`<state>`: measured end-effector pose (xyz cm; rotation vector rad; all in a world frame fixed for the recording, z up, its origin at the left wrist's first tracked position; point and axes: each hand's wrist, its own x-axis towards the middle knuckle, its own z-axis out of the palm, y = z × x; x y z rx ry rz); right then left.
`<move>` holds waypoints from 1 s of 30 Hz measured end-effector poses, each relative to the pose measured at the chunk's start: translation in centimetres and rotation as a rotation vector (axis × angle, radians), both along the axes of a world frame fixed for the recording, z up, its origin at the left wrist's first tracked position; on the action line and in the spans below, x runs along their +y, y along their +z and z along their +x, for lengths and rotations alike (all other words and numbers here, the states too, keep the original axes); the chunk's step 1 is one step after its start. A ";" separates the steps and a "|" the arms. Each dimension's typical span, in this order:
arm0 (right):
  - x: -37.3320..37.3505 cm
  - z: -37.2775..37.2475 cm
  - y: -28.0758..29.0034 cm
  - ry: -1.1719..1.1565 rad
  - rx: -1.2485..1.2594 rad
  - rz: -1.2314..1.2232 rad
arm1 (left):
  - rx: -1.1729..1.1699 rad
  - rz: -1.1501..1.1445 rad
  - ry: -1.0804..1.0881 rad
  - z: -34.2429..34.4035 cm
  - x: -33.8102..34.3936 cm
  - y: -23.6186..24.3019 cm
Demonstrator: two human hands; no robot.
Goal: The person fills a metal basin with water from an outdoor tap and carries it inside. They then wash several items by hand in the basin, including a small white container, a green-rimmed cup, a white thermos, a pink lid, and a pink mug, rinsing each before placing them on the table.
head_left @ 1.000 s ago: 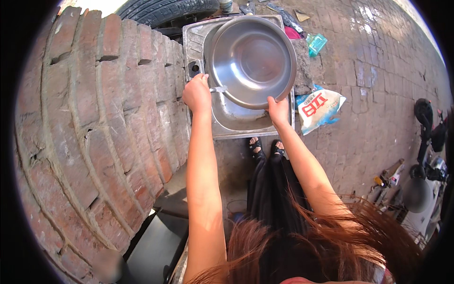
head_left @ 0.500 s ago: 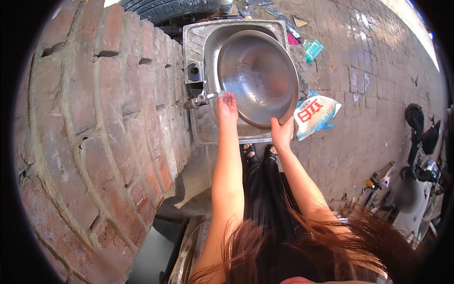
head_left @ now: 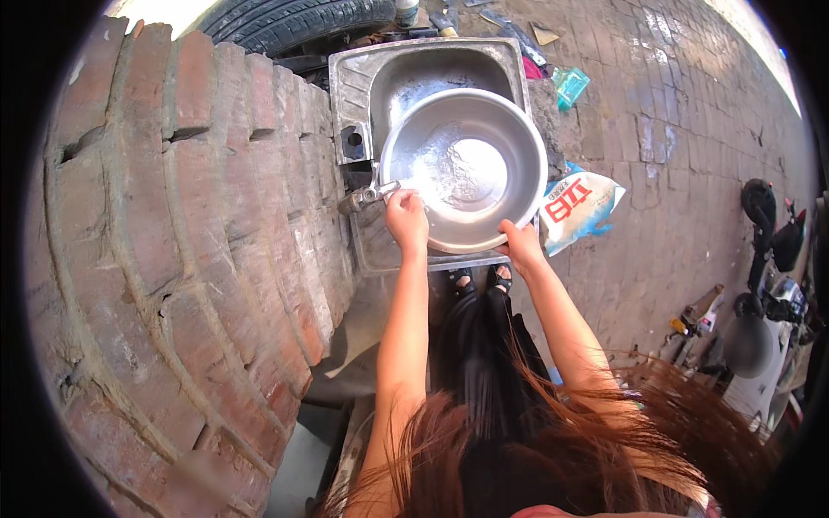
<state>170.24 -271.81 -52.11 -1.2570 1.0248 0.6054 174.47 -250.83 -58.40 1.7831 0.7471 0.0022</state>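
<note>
A round steel basin [head_left: 462,129] sits in the near part of a steel sink [head_left: 406,62], with shiny, rippled water on its bottom. A metal tap [head_left: 367,197] juts from the sink's left side over the basin's rim. My left hand [head_left: 406,220] is closed at the end of the tap's spout, its fingertips pinched on it. My right hand [head_left: 522,242] grips the basin's near right rim, thumb on top and fingers partly hidden beneath.
A brick wall [head_left: 190,259] runs along the left. A tyre [head_left: 294,26] lies behind the sink. A white-and-blue bag [head_left: 587,203], teal container [head_left: 570,85] and scattered tools [head_left: 704,311] are at the right, with a scooter [head_left: 760,259]. Brick paving [head_left: 673,190] surrounds them.
The basin has moved toward me and now lies more level, with water showing in it. My left hand has shifted down and right onto the spout's end; my right hand has moved nearer me.
</note>
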 end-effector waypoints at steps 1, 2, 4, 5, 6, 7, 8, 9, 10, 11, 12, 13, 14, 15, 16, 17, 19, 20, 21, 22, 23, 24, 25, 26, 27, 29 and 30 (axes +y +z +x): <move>-1.2 -0.8 -0.8 -0.024 0.021 0.019 | -0.073 0.175 -0.087 -1.4 -1.5 2.5; -1.8 -1.3 -0.9 -0.042 0.035 0.055 | -0.155 0.365 -0.169 -1.4 -2.3 6.4; -1.0 -1.0 0.4 -0.085 0.031 0.115 | -0.479 0.927 -0.195 -0.1 -1.5 12.3; -0.9 -0.8 0.1 -0.077 0.031 0.127 | -0.430 0.928 -0.198 0.5 -0.8 13.3; -1.0 -0.3 0.0 -0.069 0.031 0.137 | -0.363 0.965 -0.221 1.6 -0.4 13.9; -1.3 0.0 -0.1 -0.095 0.003 0.137 | -0.326 0.950 -0.296 2.3 0.1 13.2; -1.1 0.9 1.1 -0.054 -0.030 0.136 | -0.289 0.949 -0.362 2.7 1.4 12.1; -1.6 1.4 1.6 -0.049 -0.079 0.094 | -0.254 0.821 -0.436 3.1 1.9 11.9; -2.5 1.9 2.0 -0.046 -0.128 0.050 | -0.306 0.822 -0.365 3.4 2.1 11.7; -4.2 2.1 1.7 -0.040 -0.107 0.030 | -0.305 0.764 -0.413 3.4 2.1 11.7; -5.6 2.0 1.4 -0.072 -0.121 -0.004 | -0.301 0.709 -0.460 3.4 2.3 11.6; -7.1 1.6 1.4 -0.091 -0.120 0.014 | -0.315 0.702 -0.492 3.3 2.3 11.6; -8.5 1.2 1.4 -0.108 -0.121 0.032 | -0.331 0.697 -0.521 3.1 2.3 11.6; -9.8 0.3 1.5 -0.142 -0.141 0.061 | -0.347 0.687 -0.552 3.1 2.1 11.7; -11.1 -0.8 1.0 -0.157 -0.133 0.134 | -0.304 0.669 -0.562 3.1 2.0 11.8; -10.7 -1.5 1.3 -0.143 -0.144 0.139 | -0.311 0.712 -0.545 3.0 2.4 11.8; -9.6 -2.5 0.4 -0.133 -0.139 0.141 | -0.280 0.752 -0.540 2.3 2.5 11.3; -7.6 -1.8 1.2 -0.097 -0.104 0.132 | -0.271 0.738 -0.525 1.6 2.9 11.3; -6.6 -0.9 0.8 -0.134 -0.119 0.189 | -0.274 0.712 -0.513 1.3 2.6 11.2; -6.1 0.6 0.1 -0.170 -0.139 0.244 | -0.283 0.685 -0.499 1.3 2.2 11.1; -5.5 2.3 -0.5 -0.209 -0.192 0.269 | -0.271 0.666 -0.501 1.5 1.8 11.4; -5.5 3.8 -1.2 -0.247 -0.236 0.292 | -0.250 0.644 -0.503 1.6 1.3 11.6; -5.9 5.1 -1.7 -0.279 -0.247 0.285 | -0.225 0.619 -0.509 1.6 1.0 11.6; -6.4 6.2 -2.1 -0.315 -0.258 0.276 | -0.200 0.592 -0.519 1.6 0.7 11.5; -7.1 7.0 -2.4 -0.318 -0.282 0.294 | -0.177 0.594 -0.533 1.6 1.1 11.6; -9.4 6.2 -2.4 -0.244 -0.303 0.224 | -0.151 0.634 -0.550 1.0 1.6 11.9; -9.8 5.6 -1.4 -0.195 -0.309 0.179 | -0.139 0.659 -0.550 0.8 2.0 12.1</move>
